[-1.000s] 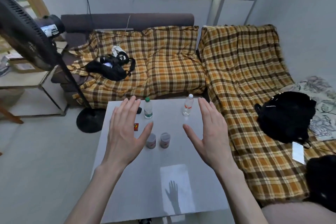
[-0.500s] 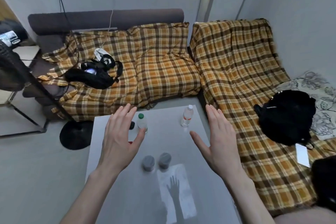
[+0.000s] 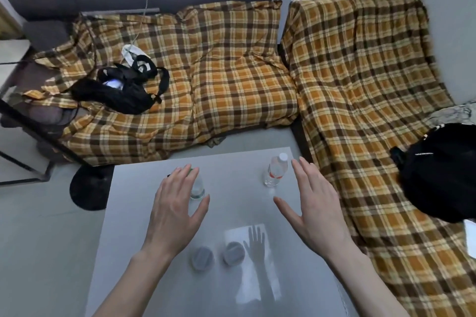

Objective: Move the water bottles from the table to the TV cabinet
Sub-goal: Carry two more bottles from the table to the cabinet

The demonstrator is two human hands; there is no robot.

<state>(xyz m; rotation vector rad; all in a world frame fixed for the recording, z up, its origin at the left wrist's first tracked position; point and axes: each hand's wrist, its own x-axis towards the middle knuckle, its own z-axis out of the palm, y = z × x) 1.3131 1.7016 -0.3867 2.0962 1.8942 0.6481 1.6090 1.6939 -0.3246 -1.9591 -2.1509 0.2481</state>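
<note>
- Head view: two water bottles stand upright on the far half of the grey bench (image 3: 231, 291).
- Left bottle (image 3: 197, 186): clear, green cap mostly hidden behind the left hand's fingertips.
- Right bottle (image 3: 276, 170): clear, white cap, red label band, near the far right corner of the bench.
- Left hand (image 3: 173, 210): grip spread, fingers straight, thumb apart; it holds nothing. Its fingers overlap the left bottle in the picture; contact cannot be told.
- Right hand (image 3: 315, 207): grip spread, fingers straight, thumb out to the left; it holds nothing. It hovers just beside the right bottle, apart from it.
- Two small grey-lidded cans (image 3: 202, 257) (image 3: 233, 252) stand side by side on the near half of the bench, between the forearms.
- A bright patch with a hand's reflection (image 3: 255, 242) lies on the bench just right of the cans.
- A sofa under plaid covers (image 3: 231, 72) wraps the far and right sides of the bench.
- A black bag with straps (image 3: 123, 85) lies on the left part of the sofa; a second black bag (image 3: 438, 172) lies on the right part.
- A round black stand base (image 3: 90, 188) sits on the floor beside the bench's far left corner.
</note>
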